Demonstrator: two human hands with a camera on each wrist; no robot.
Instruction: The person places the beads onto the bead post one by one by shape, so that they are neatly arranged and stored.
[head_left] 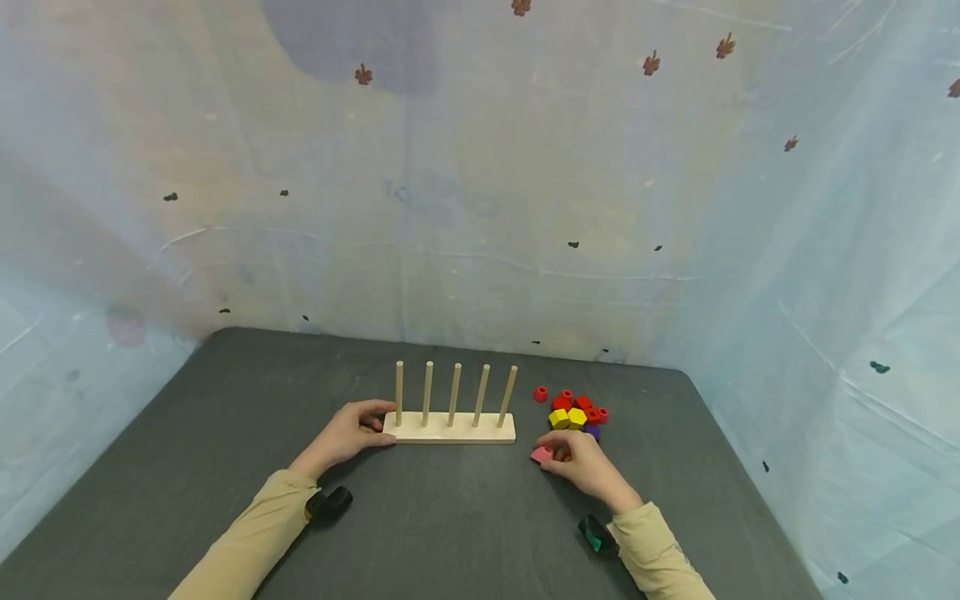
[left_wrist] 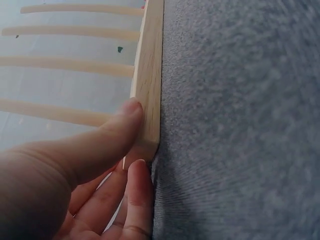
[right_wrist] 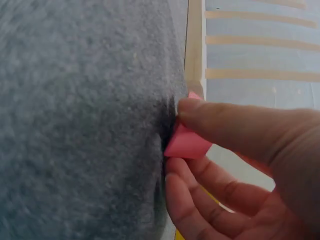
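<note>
A pale wooden peg stand point(head_left: 450, 432) with several upright pegs rests on the dark table. My left hand point(head_left: 347, 434) grips its left end; in the left wrist view the thumb lies along the base's front face point(left_wrist: 150, 75) and the fingers curl round the end. To the right of the stand, my right hand point(head_left: 581, 464) pinches a pink block point(head_left: 542, 455) between thumb and fingers. In the right wrist view the pink block point(right_wrist: 189, 142) is at the table surface, its far side partly hidden by the thumb.
Beyond my right hand lies a cluster of small blocks: red ones point(head_left: 562, 402), yellow hexagonal ones point(head_left: 577, 418) and a purple one point(head_left: 592, 432). One red block point(head_left: 540, 393) sits apart, near the stand's right end. A patterned curtain point(head_left: 480, 208) hangs behind the table point(head_left: 420, 517).
</note>
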